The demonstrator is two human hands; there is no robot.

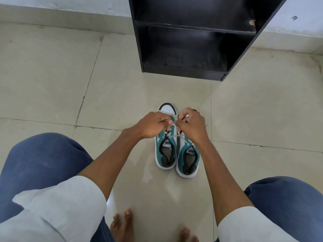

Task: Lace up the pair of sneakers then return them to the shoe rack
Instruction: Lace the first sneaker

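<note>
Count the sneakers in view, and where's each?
2, side by side on the floor tiles before the black shoe rack: left sneaker, its toe showing; right sneaker, its front hidden under the hands. None visible in the rack.

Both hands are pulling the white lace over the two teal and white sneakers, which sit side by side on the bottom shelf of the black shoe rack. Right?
Not quite. The head view shows the two teal and white sneakers side by side on the beige tiled floor, in front of the black shoe rack, not on its shelf. The left hand and right hand do grip the white lace.
</note>
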